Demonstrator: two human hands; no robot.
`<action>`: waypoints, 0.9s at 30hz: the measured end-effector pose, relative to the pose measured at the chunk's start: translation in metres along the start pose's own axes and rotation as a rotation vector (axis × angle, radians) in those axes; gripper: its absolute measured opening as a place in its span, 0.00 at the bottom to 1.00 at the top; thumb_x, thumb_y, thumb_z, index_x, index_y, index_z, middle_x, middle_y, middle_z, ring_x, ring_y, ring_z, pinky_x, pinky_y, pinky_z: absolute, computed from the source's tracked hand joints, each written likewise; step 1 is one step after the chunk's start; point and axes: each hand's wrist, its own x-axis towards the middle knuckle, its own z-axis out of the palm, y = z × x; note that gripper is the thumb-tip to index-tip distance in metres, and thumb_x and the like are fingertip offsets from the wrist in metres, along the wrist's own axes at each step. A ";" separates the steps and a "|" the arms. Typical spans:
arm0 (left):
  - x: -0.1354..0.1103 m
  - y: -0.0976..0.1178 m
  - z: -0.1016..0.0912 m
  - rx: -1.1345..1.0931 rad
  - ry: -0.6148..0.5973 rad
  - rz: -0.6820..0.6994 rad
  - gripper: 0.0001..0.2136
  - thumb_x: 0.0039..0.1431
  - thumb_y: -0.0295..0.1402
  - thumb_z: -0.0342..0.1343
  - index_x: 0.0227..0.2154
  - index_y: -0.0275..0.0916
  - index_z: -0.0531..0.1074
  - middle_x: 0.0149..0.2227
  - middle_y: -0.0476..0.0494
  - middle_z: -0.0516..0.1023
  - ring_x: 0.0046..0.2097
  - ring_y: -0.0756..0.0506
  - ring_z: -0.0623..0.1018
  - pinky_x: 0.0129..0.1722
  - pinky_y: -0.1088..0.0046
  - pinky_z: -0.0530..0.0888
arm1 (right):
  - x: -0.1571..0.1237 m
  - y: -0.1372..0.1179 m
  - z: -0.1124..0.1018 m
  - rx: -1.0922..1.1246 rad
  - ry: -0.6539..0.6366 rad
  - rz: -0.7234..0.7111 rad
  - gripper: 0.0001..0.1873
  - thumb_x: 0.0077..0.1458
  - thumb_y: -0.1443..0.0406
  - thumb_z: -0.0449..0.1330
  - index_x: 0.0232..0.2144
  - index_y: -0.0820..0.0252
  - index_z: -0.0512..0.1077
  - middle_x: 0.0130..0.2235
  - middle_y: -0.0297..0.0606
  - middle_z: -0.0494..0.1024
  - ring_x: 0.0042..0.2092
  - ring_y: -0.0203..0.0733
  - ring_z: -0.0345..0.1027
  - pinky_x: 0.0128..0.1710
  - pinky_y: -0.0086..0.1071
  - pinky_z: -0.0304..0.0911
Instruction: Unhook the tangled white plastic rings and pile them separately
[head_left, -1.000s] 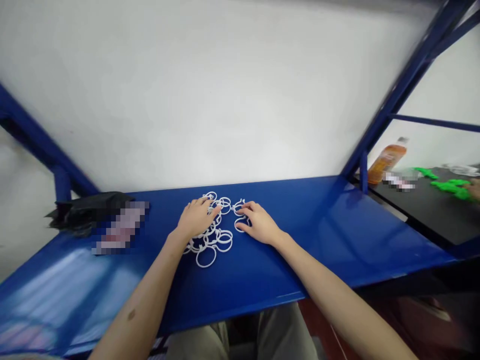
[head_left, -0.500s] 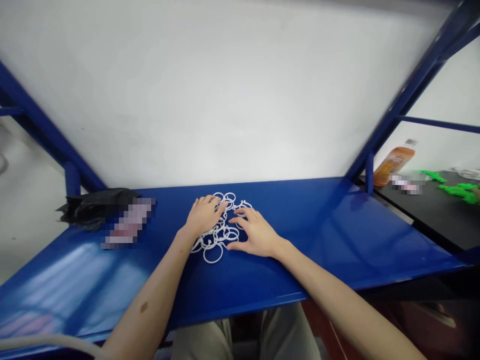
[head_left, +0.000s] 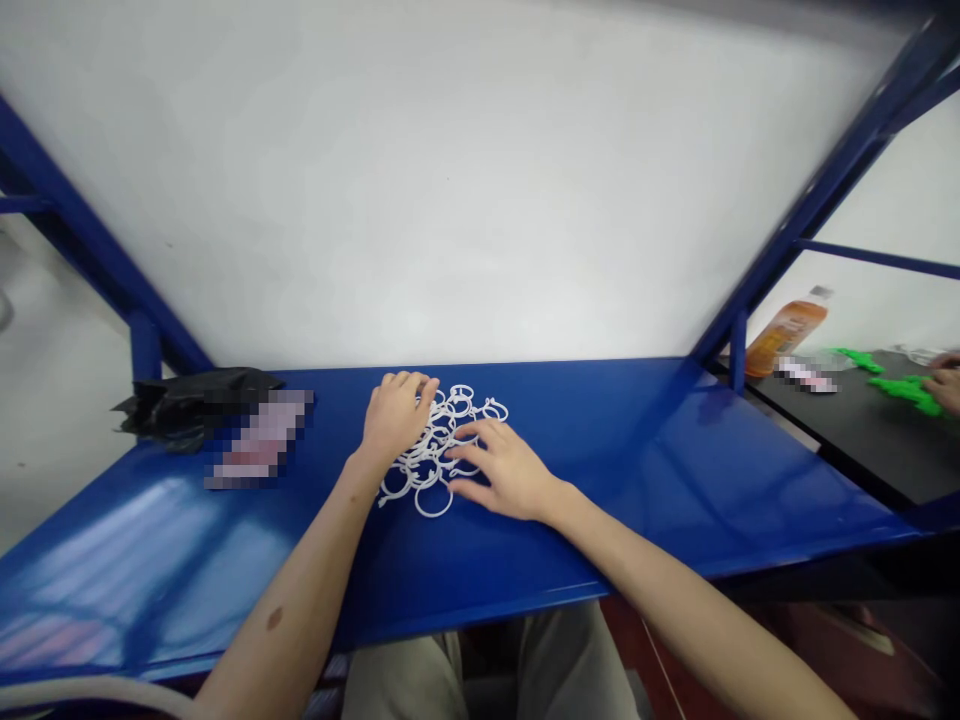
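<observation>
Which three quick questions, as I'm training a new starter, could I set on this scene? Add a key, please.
1. True or false: the black plastic lies to the left of the rings.
2. What colour is the table under the rings? A) black; B) blue; C) red.
3. Fill in: of the two hands at the rings, the ___ one is nearer the black plastic.

Key:
1. True.
2. B, blue.
3. Left: the left hand is nearer than the right hand.
</observation>
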 end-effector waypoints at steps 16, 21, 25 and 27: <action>-0.007 -0.005 -0.004 -0.121 -0.031 0.022 0.13 0.65 0.33 0.44 0.40 0.42 0.75 0.41 0.42 0.81 0.47 0.38 0.74 0.48 0.59 0.72 | -0.004 -0.011 -0.003 0.013 -0.065 -0.033 0.19 0.63 0.51 0.58 0.46 0.55 0.77 0.57 0.46 0.70 0.59 0.51 0.62 0.58 0.47 0.63; -0.010 -0.004 -0.002 -0.203 -0.089 0.077 0.15 0.60 0.26 0.45 0.42 0.42 0.75 0.41 0.44 0.82 0.47 0.41 0.75 0.48 0.62 0.73 | -0.008 -0.005 -0.005 0.012 -0.072 -0.044 0.18 0.61 0.51 0.61 0.46 0.55 0.77 0.58 0.46 0.68 0.60 0.51 0.61 0.58 0.47 0.62; -0.012 0.002 -0.003 -0.204 -0.120 0.112 0.15 0.59 0.26 0.45 0.42 0.41 0.75 0.43 0.44 0.81 0.47 0.41 0.75 0.49 0.62 0.73 | -0.007 -0.008 -0.004 0.021 -0.120 -0.070 0.11 0.65 0.58 0.57 0.41 0.55 0.78 0.56 0.44 0.70 0.58 0.49 0.63 0.57 0.45 0.63; -0.013 0.003 -0.003 -0.203 -0.132 0.122 0.14 0.60 0.26 0.45 0.42 0.41 0.75 0.43 0.44 0.81 0.47 0.40 0.74 0.48 0.62 0.73 | -0.007 -0.009 -0.005 0.103 -0.102 -0.047 0.10 0.66 0.61 0.56 0.39 0.55 0.78 0.54 0.43 0.73 0.56 0.48 0.64 0.56 0.44 0.63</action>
